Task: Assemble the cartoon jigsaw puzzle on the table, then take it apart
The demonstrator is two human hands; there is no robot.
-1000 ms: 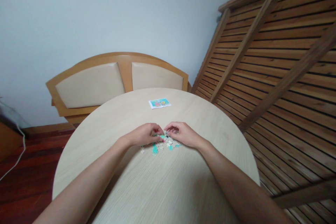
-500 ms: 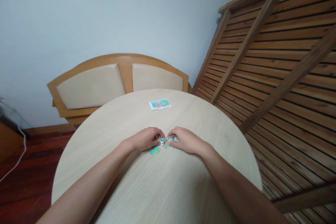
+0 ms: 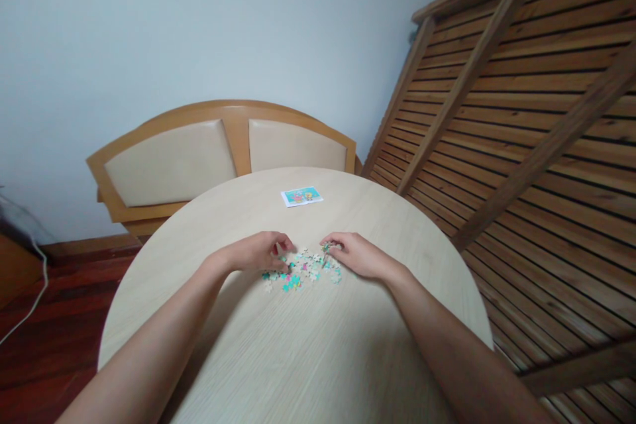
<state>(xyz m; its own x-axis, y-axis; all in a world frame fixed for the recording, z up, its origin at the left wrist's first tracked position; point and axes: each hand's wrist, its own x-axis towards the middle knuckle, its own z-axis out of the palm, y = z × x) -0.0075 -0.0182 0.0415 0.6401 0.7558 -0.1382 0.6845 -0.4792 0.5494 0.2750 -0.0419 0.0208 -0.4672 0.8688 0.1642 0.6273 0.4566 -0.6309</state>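
Several small puzzle pieces [image 3: 302, 270], teal, white and pink, lie scattered on a round pale wooden table [image 3: 298, 358]. My left hand [image 3: 256, 252] rests at the left edge of the pile with its fingers curled over some pieces. At the pile's right edge, my right hand [image 3: 355, 254] pinches a small teal piece between its fingertips. The two hands are a little apart, with the pieces between them.
A small picture card [image 3: 301, 196] lies farther back on the table. Behind the table stands a curved wooden bench [image 3: 218, 152] with beige cushions. A slatted wooden frame [image 3: 521, 112] leans at the right. A white cable [image 3: 30, 305] runs over the dark floor at left.
My hands were together over the pile; they have moved apart, uncovering the pieces. The right hand has come away with a piece in its fingertips.
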